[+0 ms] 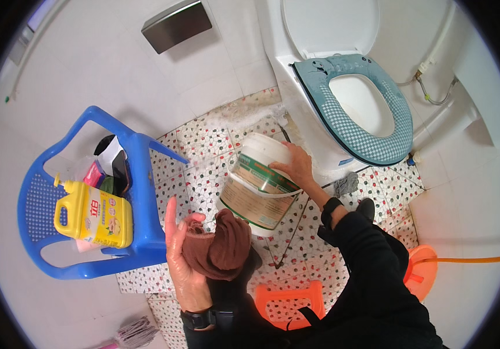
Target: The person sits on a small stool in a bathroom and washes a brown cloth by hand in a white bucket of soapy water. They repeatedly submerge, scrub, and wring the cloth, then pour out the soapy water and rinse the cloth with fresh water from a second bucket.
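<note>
A wet brown cloth [226, 248] lies bunched in my left hand [184, 261], against the palm, with the fingers partly spread. My right hand [298, 165] is on the rim of a white plastic bucket [261, 187], its thumb on the outer wall; the bucket leans over the tiled floor and bears a green and brown label and a white handle. Whether liquid is inside the bucket cannot be seen. The white toilet [302, 118], with its lid up and a teal padded seat cover [363, 113], stands just beyond my right hand.
On a blue plastic chair [149, 218] at left sit a yellow pump jug [97, 213] and small packages. A grey rag [346, 184] lies by the toilet base. Suds [250, 117] spread along the wall. An orange stool [289, 301] and an orange basin [420, 270] are near my legs.
</note>
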`<action>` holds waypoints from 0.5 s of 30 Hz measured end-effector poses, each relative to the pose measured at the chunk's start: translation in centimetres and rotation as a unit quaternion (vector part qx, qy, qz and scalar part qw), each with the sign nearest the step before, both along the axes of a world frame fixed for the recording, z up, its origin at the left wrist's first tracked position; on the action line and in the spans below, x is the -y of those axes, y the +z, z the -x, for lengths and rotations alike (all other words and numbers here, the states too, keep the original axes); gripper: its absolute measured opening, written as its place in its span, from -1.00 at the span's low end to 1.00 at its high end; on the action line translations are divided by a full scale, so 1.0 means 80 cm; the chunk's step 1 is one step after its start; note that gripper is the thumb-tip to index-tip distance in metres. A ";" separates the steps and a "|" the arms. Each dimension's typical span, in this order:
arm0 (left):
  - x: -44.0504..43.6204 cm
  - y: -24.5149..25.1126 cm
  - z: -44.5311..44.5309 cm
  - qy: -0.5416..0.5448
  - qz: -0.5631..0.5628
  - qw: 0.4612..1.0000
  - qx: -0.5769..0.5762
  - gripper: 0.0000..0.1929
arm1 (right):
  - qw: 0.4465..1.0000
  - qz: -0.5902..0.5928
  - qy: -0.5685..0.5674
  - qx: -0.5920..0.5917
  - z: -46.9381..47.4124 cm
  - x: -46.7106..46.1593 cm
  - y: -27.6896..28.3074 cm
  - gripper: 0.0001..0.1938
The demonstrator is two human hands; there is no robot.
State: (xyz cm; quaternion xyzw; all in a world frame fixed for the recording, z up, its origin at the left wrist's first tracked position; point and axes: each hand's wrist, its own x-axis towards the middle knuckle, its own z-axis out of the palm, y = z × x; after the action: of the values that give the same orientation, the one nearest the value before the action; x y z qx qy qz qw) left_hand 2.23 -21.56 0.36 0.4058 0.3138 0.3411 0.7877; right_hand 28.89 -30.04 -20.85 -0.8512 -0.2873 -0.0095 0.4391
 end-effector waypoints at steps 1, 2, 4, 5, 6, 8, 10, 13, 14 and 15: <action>0.001 0.000 -0.001 -0.005 -0.002 1.000 0.003 -0.45 | 0.999 -0.032 -0.018 -0.009 0.000 -0.001 0.006 -0.27; 0.001 -0.001 -0.001 -0.005 -0.004 1.000 -0.003 -0.45 | 0.997 -0.060 -0.039 -0.023 0.001 -0.003 0.012 -0.27; 0.002 -0.003 -0.002 -0.003 0.007 1.000 -0.005 -0.45 | 0.989 -0.108 -0.063 -0.076 0.003 -0.007 0.024 -0.26; 0.002 -0.004 -0.002 -0.009 -0.002 1.000 -0.004 -0.45 | 0.983 -0.129 -0.067 -0.115 0.002 -0.010 0.031 -0.25; 0.001 -0.005 -0.002 -0.013 -0.003 1.000 -0.003 -0.45 | 0.974 -0.155 -0.071 -0.149 0.002 -0.013 0.037 -0.24; 0.001 -0.006 -0.001 -0.011 -0.006 1.000 -0.004 -0.45 | 0.967 -0.182 -0.090 -0.157 0.003 -0.019 0.046 -0.24; 0.000 -0.007 0.001 -0.007 -0.003 1.000 0.000 -0.45 | 0.956 -0.216 -0.096 -0.174 0.003 -0.022 0.052 -0.24; -0.004 -0.008 0.003 -0.028 0.013 0.999 0.017 -0.44 | 0.942 -0.252 -0.095 -0.203 0.000 -0.020 0.055 -0.23; -0.004 -0.009 0.003 -0.035 0.012 0.999 0.020 -0.44 | 0.936 -0.255 -0.098 -0.223 -0.001 -0.020 0.055 -0.23; -0.005 -0.009 0.003 -0.036 0.012 0.999 0.023 -0.44 | 0.929 -0.267 -0.098 -0.237 -0.003 -0.020 0.056 -0.23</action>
State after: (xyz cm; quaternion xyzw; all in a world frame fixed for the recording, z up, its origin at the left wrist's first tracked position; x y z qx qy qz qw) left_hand 1.98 -21.19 -0.37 0.3994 0.2851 0.3176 0.8114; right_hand 29.13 -28.43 -16.35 -0.7037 -0.0766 0.0729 0.7026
